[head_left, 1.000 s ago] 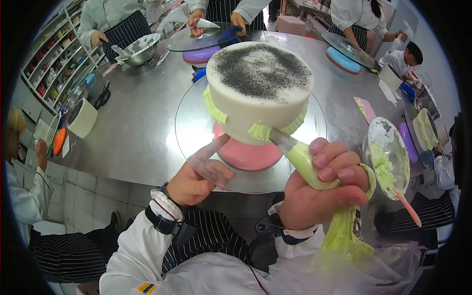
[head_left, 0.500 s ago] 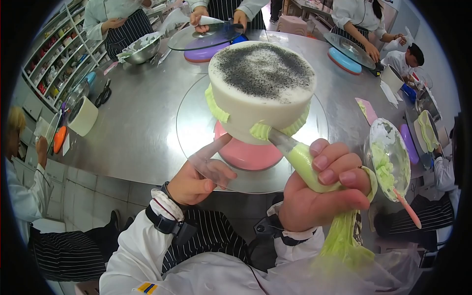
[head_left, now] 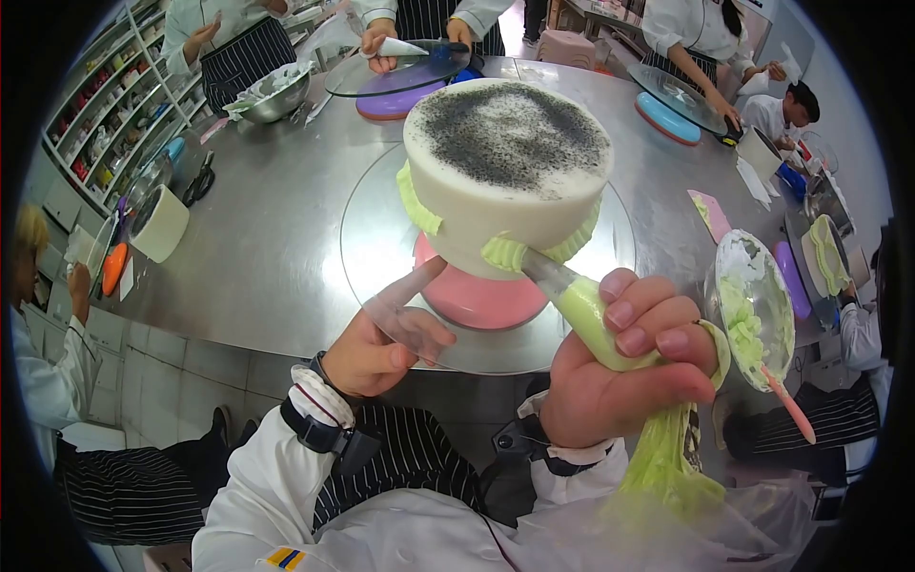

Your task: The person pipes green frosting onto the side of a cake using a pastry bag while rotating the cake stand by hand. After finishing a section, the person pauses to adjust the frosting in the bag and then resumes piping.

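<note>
My right hand (head_left: 629, 367) is wrapped round a piping bag (head_left: 596, 319) of pale green cream. Its metal tip touches the lower side of a white round cake form (head_left: 505, 224) with dark specks on top. Green ruffled piping (head_left: 503, 254) sits at the tip, and more runs along the form's lower left and right sides. The form stands on a clear glass turntable (head_left: 591, 334) with a pink base (head_left: 481, 291). At the turntable's near left edge, my left hand (head_left: 386, 338) is open, index finger stretched out, with fingers showing through the glass.
A bowl of green and white cream (head_left: 758, 305) with a pink-handled spatula (head_left: 789, 405) stands at right, near a pink scraper (head_left: 710, 217). Co-workers stand round the metal table (head_left: 257, 257). Further back are a purple-based turntable (head_left: 396, 100) and a metal bowl (head_left: 276, 100).
The green ruffle at the tip has grown slightly leftward. My hands have barely moved. Across the table, a co-worker's hand with a piping bag has shifted a little left.
</note>
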`<state>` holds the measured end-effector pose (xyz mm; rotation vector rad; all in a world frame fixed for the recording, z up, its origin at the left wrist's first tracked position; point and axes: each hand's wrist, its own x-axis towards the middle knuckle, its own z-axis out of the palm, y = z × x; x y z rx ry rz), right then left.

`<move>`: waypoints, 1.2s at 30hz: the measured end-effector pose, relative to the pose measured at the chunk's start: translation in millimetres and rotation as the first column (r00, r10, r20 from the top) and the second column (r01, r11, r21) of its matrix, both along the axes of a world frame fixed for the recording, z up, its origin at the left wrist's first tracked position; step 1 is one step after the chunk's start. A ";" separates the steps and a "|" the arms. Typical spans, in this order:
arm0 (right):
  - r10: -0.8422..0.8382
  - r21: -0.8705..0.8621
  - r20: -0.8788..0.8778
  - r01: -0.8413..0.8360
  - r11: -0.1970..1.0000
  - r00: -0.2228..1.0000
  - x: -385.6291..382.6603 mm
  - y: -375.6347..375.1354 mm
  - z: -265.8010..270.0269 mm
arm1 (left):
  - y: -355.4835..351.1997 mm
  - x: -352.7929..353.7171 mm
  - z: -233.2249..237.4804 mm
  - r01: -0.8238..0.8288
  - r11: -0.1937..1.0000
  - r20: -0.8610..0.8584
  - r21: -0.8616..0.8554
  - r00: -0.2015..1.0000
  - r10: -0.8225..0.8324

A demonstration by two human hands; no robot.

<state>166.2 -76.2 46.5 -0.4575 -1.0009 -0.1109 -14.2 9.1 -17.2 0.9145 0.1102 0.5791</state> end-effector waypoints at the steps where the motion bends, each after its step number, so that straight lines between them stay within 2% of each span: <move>1: 0.000 -0.001 0.000 0.000 1.000 1.000 0.0 0.1 0.2 | 0.1 0.0 -0.1 0.002 1.000 0.009 -0.003 1.000 -0.002; 8: 0.007 -0.014 0.008 -0.006 1.000 1.000 1.2 -0.4 -0.4 | 0.8 0.5 -2.3 0.004 1.000 0.034 -0.005 0.999 -0.004; 13: 0.012 -0.034 0.002 -0.011 0.999 1.000 0.9 -2.0 -0.3 | 0.8 -0.3 -2.5 -0.010 1.000 -0.009 0.012 1.000 0.010; 22: 0.021 -0.024 -0.010 -0.022 0.999 1.000 3.1 -1.7 -1.3 | -0.7 0.7 -0.9 -0.014 0.999 0.018 -0.032 1.000 0.014; 25: 0.028 -0.029 -0.012 -0.029 0.999 1.000 3.7 -2.5 -1.3 | -1.4 0.4 0.1 -0.034 0.999 -0.033 -0.014 0.999 0.034; 36: 0.025 0.003 0.009 -0.025 1.000 1.000 1.3 0.6 0.6 | 0.5 0.3 -3.7 -0.020 1.000 -0.014 -0.010 1.000 0.019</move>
